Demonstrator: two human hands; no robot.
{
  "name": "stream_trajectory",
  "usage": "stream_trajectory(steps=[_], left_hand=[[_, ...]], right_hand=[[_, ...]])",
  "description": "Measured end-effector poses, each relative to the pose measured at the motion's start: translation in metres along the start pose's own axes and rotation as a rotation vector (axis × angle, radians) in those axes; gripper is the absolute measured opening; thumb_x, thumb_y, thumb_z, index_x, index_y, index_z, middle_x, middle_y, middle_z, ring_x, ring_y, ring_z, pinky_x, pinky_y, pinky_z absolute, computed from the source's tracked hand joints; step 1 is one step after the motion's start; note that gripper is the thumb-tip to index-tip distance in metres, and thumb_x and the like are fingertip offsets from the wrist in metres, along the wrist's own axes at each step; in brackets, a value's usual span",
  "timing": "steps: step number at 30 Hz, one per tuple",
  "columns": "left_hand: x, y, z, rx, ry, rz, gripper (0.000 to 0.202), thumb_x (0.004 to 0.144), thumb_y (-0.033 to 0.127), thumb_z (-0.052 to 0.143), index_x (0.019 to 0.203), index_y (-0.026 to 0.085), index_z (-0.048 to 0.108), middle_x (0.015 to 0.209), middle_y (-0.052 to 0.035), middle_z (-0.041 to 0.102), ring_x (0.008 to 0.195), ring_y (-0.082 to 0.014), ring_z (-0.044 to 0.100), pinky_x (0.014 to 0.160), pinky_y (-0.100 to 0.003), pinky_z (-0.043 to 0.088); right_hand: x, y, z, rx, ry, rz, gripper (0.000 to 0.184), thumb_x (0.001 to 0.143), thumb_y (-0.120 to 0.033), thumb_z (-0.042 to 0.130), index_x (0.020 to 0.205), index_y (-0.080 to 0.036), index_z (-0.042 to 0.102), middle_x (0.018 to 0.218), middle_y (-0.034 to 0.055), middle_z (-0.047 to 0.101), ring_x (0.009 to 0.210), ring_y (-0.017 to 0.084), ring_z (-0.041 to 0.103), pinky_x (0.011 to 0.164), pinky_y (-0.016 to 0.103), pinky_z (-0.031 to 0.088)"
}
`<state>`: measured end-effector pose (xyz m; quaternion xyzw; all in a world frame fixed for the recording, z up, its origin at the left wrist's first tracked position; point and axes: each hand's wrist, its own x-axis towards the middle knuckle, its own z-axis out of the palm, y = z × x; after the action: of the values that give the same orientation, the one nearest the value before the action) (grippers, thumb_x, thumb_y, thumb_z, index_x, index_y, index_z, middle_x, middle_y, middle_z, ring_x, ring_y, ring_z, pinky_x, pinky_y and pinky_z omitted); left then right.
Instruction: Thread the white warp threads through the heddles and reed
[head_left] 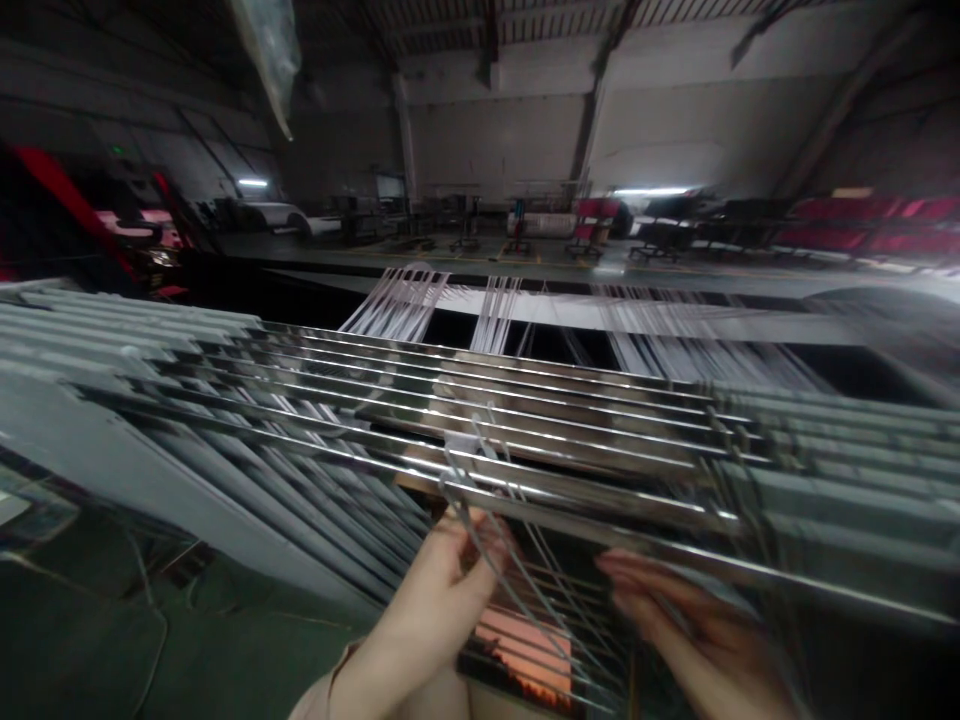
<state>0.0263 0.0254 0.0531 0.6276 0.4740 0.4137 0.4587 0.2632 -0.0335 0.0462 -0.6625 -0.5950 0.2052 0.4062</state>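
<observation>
Below the front metal bar (pixel 585 487) of a loom-like machine, my left hand (pixel 450 575) is closed, with the thumb against curled fingers. Thin grey strands (pixel 536 555), perhaps heddles or cords, hang over the bars and run past its thumb and fingertips. They seem to be pinched there, though blur hides the exact contact. To the right, my right hand (pixel 686 625) is under the same bar, palm side turned inward and smeared by motion. Whether it grips anything cannot be made out. An orange-and-dark picture panel (pixel 525 650), possibly a screen, lies low between the hands.
Several parallel bars span grey side frames (pixel 225 500) on the left and a blurred bank of frames (pixel 862 480) on the right. Bunches of white threads (pixel 405 300) stretch behind. Clear plastic (pixel 270 60) hangs above. A cable (pixel 154 640) lies on the green floor.
</observation>
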Motion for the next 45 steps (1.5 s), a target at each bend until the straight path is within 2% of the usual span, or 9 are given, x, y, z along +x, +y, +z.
stream_trajectory(steps=[5, 8, 12, 20, 26, 31, 36, 40, 45], left_hand=[[-0.003, 0.013, -0.009, 0.092, -0.132, 0.051, 0.023, 0.090, 0.025, 0.051, 0.089, 0.019, 0.073, 0.093, -0.0065, 0.070, 0.086, -0.0203, 0.065, 0.082, -0.033, 0.052], [-0.015, 0.028, -0.006, 0.184, 0.018, 0.236, 0.021, 0.089, 0.024, 0.055, 0.091, 0.024, 0.075, 0.101, -0.0073, 0.069, 0.105, -0.0245, 0.059, 0.097, -0.040, 0.044], [-0.028, 0.031, 0.003, 0.251, -0.134, 0.325, 0.022, 0.085, 0.016, 0.055, 0.092, 0.025, 0.074, 0.115, -0.0078, 0.064, 0.115, -0.0245, 0.055, 0.101, -0.039, 0.042], [-0.007, -0.012, 0.004, -0.176, 0.062, 0.057, 0.012, 0.087, 0.017, 0.047, 0.093, 0.018, 0.056, 0.103, -0.0107, 0.071, 0.093, -0.0206, 0.068, 0.085, -0.032, 0.052], [-0.004, -0.002, 0.000, -0.008, 0.069, 0.086, 0.030, 0.087, 0.015, 0.042, 0.103, 0.017, 0.067, 0.112, -0.0101, 0.070, 0.107, -0.0222, 0.063, 0.101, -0.038, 0.043], [-0.021, 0.021, -0.011, -0.075, -0.019, 0.232, 0.016, 0.087, 0.021, 0.052, 0.086, 0.019, 0.069, 0.108, -0.0087, 0.063, 0.108, -0.0228, 0.058, 0.094, -0.035, 0.046], [-0.032, 0.026, -0.006, 0.193, -0.107, 0.282, 0.022, 0.084, 0.008, 0.051, 0.087, 0.019, 0.070, 0.104, -0.0091, 0.058, 0.107, -0.0218, 0.054, 0.098, -0.035, 0.041], [-0.026, 0.014, -0.012, 0.133, -0.014, 0.179, 0.019, 0.089, 0.014, 0.048, 0.086, 0.018, 0.067, 0.095, -0.0074, 0.058, 0.095, -0.0211, 0.056, 0.087, -0.034, 0.046], [-0.035, 0.026, -0.017, 0.041, -0.194, 0.241, 0.016, 0.087, 0.018, 0.055, 0.085, 0.021, 0.071, 0.104, -0.0074, 0.056, 0.108, -0.0219, 0.052, 0.094, -0.032, 0.044]], right_hand=[[-0.004, -0.030, 0.002, -0.011, -0.061, -0.062, 0.032, 0.086, -0.057, 0.055, 0.096, -0.035, 0.077, 0.109, -0.0003, 0.074, 0.115, 0.029, 0.063, 0.107, 0.051, 0.042], [0.008, -0.045, 0.004, -0.041, -0.187, -0.184, 0.026, 0.089, -0.047, 0.056, 0.096, -0.034, 0.077, 0.100, 0.0012, 0.076, 0.106, 0.027, 0.067, 0.101, 0.048, 0.049], [0.022, -0.054, 0.011, -0.053, -0.290, -0.244, 0.025, 0.089, -0.038, 0.056, 0.092, -0.025, 0.077, 0.093, 0.0051, 0.076, 0.090, 0.025, 0.072, 0.085, 0.040, 0.058], [-0.007, -0.042, -0.006, 0.004, 0.151, -0.386, 0.007, 0.084, -0.035, 0.066, 0.086, -0.030, 0.071, 0.087, -0.0023, 0.074, 0.084, 0.016, 0.073, 0.077, 0.018, 0.058], [-0.008, -0.063, -0.007, -0.066, -0.010, -0.521, 0.016, 0.090, -0.024, 0.058, 0.099, -0.032, 0.069, 0.089, -0.0031, 0.072, 0.082, 0.013, 0.070, 0.075, 0.017, 0.057], [0.003, -0.066, 0.010, -0.101, -0.183, -0.468, 0.021, 0.092, -0.027, 0.056, 0.106, -0.032, 0.072, 0.100, -0.0015, 0.076, 0.096, 0.017, 0.071, 0.085, 0.025, 0.057], [0.010, -0.058, 0.022, -0.101, -0.302, -0.374, 0.023, 0.093, -0.034, 0.054, 0.099, -0.026, 0.075, 0.102, 0.0051, 0.075, 0.099, 0.024, 0.070, 0.099, 0.042, 0.051], [0.002, -0.045, 0.016, -0.111, -0.215, -0.338, 0.021, 0.091, -0.040, 0.058, 0.101, -0.029, 0.073, 0.103, 0.0026, 0.074, 0.102, 0.023, 0.069, 0.097, 0.039, 0.052], [0.000, -0.063, 0.019, -0.022, -0.312, -0.254, 0.024, 0.095, -0.032, 0.050, 0.103, -0.030, 0.072, 0.101, 0.0010, 0.074, 0.095, 0.019, 0.070, 0.086, 0.029, 0.056]])
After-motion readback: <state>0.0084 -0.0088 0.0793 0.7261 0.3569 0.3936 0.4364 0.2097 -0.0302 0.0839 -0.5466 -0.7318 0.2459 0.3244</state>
